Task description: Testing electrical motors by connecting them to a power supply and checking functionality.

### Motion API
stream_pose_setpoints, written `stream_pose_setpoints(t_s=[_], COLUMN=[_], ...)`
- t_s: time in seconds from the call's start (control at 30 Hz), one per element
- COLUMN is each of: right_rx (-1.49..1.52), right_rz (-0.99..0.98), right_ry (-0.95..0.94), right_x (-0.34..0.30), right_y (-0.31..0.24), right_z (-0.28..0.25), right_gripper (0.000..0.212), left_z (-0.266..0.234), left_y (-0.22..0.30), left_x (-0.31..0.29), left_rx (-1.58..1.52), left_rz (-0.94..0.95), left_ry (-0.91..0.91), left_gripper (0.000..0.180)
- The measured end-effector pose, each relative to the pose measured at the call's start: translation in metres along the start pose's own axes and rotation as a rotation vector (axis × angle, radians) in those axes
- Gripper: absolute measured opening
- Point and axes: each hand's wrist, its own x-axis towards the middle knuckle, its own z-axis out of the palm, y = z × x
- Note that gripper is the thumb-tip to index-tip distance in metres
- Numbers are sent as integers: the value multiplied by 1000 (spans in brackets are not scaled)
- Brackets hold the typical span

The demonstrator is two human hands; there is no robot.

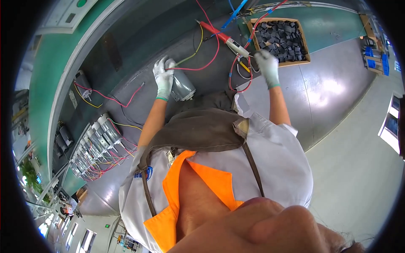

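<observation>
My left hand [163,77], in a white glove, is wrapped round the upper end of a silver cylindrical motor [183,87] lying on the grey bench. A red wire [195,68] and a yellow-green wire [190,57] run out from beside its fingers. My right hand [267,66], also gloved, has its fingers curled together close to the tip of a red and white electric screwdriver [228,41]; blur hides what is in them. Below the screwdriver, a yellow-handled tool [244,66] lies among coiled red cable [231,77].
Beyond my right hand stands a carton [309,54] of small black parts. Several wired motors [98,137] stand in rows at the left, with a single motor [83,80] further up. A blue cable [234,13] hangs over the far side of the bench.
</observation>
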Motion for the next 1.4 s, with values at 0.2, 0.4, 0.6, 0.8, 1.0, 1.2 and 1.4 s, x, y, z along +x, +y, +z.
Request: stream_pose_setpoints(t_s=[0.2,0.4,0.6,0.8,1.0,1.2,1.4], right_rx=[-776,-762,405,524,666,801,784], right_rz=[58,-332,-124,-318,-179,-52,-21], right_ry=[157,476,224,-441,-733,-831,-890], right_x=[97,107,43,-20,18,22,22], right_y=[36,71,12,-92,-99,-110,-116], right_z=[3,19,-6,90,170,212,221], right_gripper=[33,25,16,28,51,55,55], left_z=[-1,-16,6,25,27,10,7], left_y=[0,4,-32,-45,-7,-25,-4], left_x=[13,8,6,23,25,19,13], left_rx=[-914,-1101,-1186,-1314,-1061,-1058,-1136], left_rz=[-484,-635,-474,-453,-437,-442,-426], left_ry=[97,85,240,-5,27,-36,27], left_gripper=[29,42,29,28,36,27,20])
